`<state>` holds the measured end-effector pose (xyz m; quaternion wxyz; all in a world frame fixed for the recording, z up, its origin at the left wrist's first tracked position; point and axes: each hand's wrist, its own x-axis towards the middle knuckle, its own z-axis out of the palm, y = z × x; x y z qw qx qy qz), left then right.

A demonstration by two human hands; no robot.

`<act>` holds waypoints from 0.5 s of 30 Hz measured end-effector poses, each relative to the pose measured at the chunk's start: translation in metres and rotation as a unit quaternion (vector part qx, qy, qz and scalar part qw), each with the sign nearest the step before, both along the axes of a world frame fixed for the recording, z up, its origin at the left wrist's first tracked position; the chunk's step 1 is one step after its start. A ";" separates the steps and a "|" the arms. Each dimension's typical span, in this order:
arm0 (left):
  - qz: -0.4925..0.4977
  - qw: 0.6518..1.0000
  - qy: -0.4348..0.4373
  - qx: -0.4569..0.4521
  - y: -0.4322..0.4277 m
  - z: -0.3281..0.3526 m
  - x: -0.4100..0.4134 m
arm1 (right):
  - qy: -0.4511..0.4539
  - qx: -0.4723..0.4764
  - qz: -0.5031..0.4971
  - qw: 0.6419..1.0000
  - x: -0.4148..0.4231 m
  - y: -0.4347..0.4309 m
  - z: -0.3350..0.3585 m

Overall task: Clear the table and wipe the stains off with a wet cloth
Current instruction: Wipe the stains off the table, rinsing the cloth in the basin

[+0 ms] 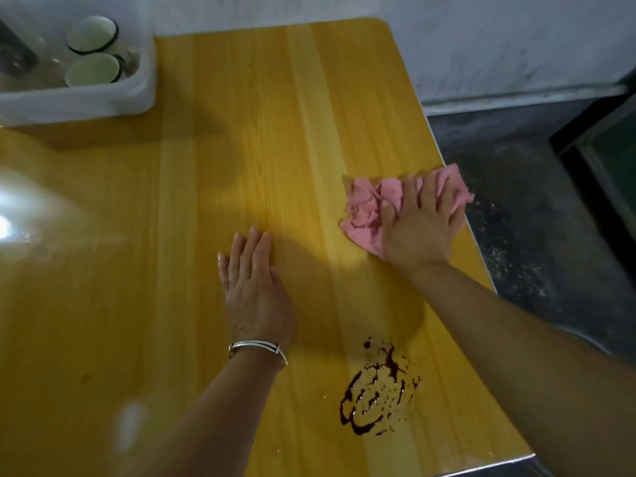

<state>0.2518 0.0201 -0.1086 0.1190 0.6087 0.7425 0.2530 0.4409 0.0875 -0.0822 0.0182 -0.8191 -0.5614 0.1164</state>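
One stain to wipe, cloth at the table's edge

Both hands lie flat. The right hand [421, 225] presses the pink cloth [364, 208] onto the table [241, 132] with its fingers straight and spread, close to the right edge. The left hand [253, 287] rests palm down on bare wood near the middle, fingers straight and side by side, holding nothing. A dark red stain [378, 390], a ring of wet loops and specks, sits near the person, well apart from the cloth and between the two forearms. At the far left corner a white bin [86, 98] holds two cups [92, 33], so clearing looks done and wiping is the step in hand.

To do it well, the cloth should come back toward the stain under even palm pressure. It should start from outside the ring and work inward so the liquid is gathered, not smeared across clean wood. Folding the crumpled cloth to a fresh face between passes should help. The left hand can brace the table, and the scattered specks will likely need a second pass
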 end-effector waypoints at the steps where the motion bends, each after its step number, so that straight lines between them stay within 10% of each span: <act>1: 0.002 1.000 -0.002 -0.004 0.000 0.000 0.000 | 0.005 -0.003 -0.019 1.000 -0.007 0.008 0.000; 8: -0.009 1.000 0.004 0.000 -0.001 -0.002 -0.002 | 0.033 0.009 0.160 0.987 -0.036 0.009 -0.001; 15: 0.006 1.000 -0.019 0.000 0.002 0.001 0.003 | 0.013 -0.003 0.010 1.000 -0.028 0.028 0.001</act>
